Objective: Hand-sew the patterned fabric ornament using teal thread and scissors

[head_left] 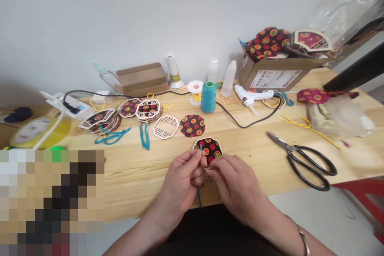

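Note:
Near the table's front edge, my left hand (187, 170) is closed, its thumb and fingers pinching a teal cord (199, 197) whose tail hangs below. Beside it my right hand (237, 176) is closed too, the fingertips pinched together; what they grip is hidden. Just beyond the fingertips lies a scalloped ornament (212, 147) with dark floral fabric and a pale wooden rim, its near part covered by the hands. Farther back are a loose round of the same fabric (192, 125) and a bare wooden lattice frame (166, 127).
Black-handled scissors (312, 164) lie at right. A teal thread spool (208, 98) stands behind the fabric round, near a white glue gun (252, 95) and its black cable. Finished ornaments (148, 109) are stacked at left. A cardboard box (270, 72) stands at the back right.

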A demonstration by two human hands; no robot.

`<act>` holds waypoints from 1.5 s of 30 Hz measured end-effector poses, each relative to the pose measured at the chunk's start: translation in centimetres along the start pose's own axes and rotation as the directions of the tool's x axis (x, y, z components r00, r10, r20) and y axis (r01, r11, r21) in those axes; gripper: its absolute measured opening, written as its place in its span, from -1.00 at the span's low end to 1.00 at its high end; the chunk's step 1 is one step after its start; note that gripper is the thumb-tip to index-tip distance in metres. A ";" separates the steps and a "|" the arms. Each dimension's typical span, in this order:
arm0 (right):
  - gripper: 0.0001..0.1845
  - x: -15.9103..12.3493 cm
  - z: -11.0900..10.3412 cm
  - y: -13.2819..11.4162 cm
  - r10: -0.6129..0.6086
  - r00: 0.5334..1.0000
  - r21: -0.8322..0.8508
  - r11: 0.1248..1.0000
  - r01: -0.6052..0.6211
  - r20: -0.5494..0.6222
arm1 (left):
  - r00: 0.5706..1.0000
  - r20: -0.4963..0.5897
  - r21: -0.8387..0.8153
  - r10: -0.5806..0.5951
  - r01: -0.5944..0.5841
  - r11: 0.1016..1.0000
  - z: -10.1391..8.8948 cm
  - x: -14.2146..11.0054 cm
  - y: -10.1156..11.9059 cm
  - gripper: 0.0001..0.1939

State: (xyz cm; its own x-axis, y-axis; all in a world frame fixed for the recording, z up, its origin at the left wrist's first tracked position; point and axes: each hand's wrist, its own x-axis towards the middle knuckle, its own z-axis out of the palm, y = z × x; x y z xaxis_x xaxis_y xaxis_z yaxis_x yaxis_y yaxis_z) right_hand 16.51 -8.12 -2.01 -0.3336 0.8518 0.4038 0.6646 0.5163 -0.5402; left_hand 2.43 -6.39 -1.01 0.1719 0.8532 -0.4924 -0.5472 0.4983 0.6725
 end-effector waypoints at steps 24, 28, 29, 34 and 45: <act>-0.81 3.6 -1.5 0.3 0.503 0.766 0.719 0.346 -0.603 0.401 | 0.994 0.009 0.292 0.112 -0.110 0.950 0.6 -0.7 -0.5 -0.80; -0.82 3.7 -1.5 0.4 0.513 0.776 0.722 0.369 -0.586 0.367 | 0.995 0.006 0.286 0.102 -0.100 0.953 0.6 -0.8 -0.4 -0.81; -0.82 3.7 -1.5 0.4 0.513 0.777 0.722 0.372 -0.584 0.364 | 0.995 0.003 0.283 0.102 -0.098 0.954 0.6 -0.8 -0.4 -0.82; -0.81 3.7 -1.4 0.4 0.520 0.770 0.728 0.353 -0.588 0.369 | 0.996 -0.001 0.266 0.089 -0.085 0.960 0.6 -0.8 -0.5 -0.83; -0.75 3.1 -1.1 1.3 0.462 0.747 0.780 0.169 -0.603 0.477 | 0.996 0.027 0.256 0.089 -0.093 0.962 0.5 -0.8 -0.3 -0.79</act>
State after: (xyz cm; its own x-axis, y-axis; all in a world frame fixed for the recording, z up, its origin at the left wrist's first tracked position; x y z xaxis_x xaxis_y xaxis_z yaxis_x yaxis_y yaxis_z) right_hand 17.09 -4.91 -0.70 -0.2612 0.9173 -0.3004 -0.2086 -0.3575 -0.9103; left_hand 2.92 -7.18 -0.54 0.1450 0.8979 -0.4157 -0.3324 0.4399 0.8343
